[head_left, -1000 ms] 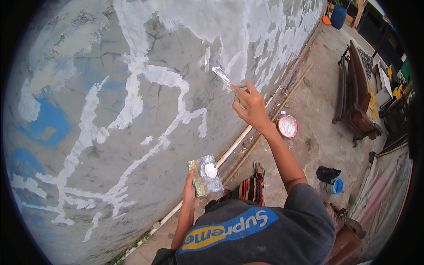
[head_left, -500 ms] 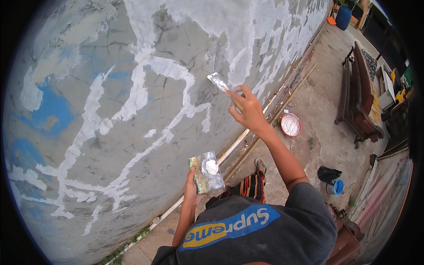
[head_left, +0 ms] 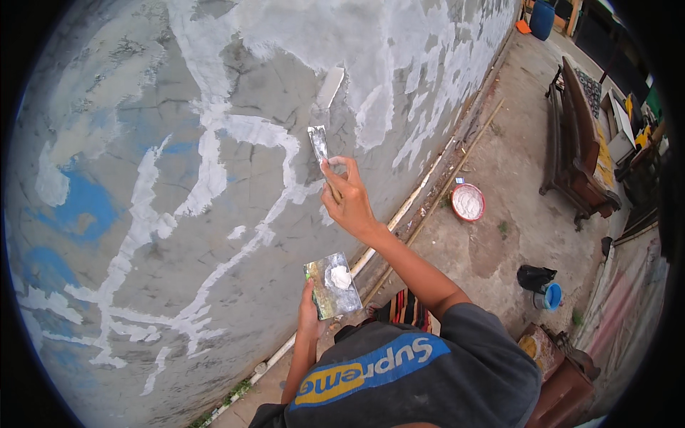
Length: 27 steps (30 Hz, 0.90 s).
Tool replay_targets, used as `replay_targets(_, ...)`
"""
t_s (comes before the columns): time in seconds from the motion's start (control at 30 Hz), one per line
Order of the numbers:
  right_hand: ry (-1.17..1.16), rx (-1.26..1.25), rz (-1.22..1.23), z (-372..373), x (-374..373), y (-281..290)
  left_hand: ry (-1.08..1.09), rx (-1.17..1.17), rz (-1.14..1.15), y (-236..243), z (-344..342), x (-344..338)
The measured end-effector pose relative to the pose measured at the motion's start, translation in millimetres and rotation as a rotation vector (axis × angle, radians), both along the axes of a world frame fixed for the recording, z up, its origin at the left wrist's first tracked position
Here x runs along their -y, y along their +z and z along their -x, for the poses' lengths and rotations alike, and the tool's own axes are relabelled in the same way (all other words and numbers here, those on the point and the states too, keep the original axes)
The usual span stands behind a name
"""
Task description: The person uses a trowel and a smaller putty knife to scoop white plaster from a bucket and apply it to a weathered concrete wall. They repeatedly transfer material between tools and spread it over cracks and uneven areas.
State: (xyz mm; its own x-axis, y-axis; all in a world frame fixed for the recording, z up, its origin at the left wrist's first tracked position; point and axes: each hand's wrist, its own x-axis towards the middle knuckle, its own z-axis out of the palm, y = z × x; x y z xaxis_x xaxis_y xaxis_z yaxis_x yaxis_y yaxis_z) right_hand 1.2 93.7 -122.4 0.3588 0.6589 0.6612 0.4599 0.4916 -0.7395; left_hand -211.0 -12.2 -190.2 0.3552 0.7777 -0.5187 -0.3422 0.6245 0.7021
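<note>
My right hand (head_left: pixel 345 196) grips a putty knife (head_left: pixel 320 153) by its handle, its white-smeared blade at the cracked grey wall (head_left: pixel 260 175). White patches and branching lines cover parts of the wall, with blue paint at the left. A fresh white stroke (head_left: pixel 332 85) shows just above the blade. Lower down, my left hand (head_left: pixel 308 310) holds a flat, stained board (head_left: pixel 327 298) by its left side; a lump of white paste (head_left: pixel 340 277) sits on it.
A red-rimmed tub of white paste (head_left: pixel 467 202) stands on the concrete ground (head_left: pixel 514 164), near a pipe (head_left: pixel 385 242) along the wall's foot. A wooden bench (head_left: pixel 578 150), a blue pail (head_left: pixel 548 296), a black bag (head_left: pixel 535 278) and a blue barrel (head_left: pixel 542 20) are to the right.
My right hand has moved down and left with the knife. A broader white stroke now shows above the blade. My left hand and the board stay about the same.
</note>
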Motion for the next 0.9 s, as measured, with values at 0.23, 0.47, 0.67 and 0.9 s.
replay_targets(0.23,-0.165,0.076,0.094,-99,5,85,-0.015,0.054,-0.046,4,-3,-6)
replay_targets(0.47,-0.207,0.174,0.029,-93,-18,92,0.006,0.036,-0.038,-2,-1,2)
replay_targets(0.67,-0.029,0.084,0.160,-49,18,61,0.026,0.040,-0.022,-8,6,5)
replay_targets(0.9,-0.295,-0.085,-0.022,-59,-22,39,-0.001,0.043,-0.028,-14,11,-2)
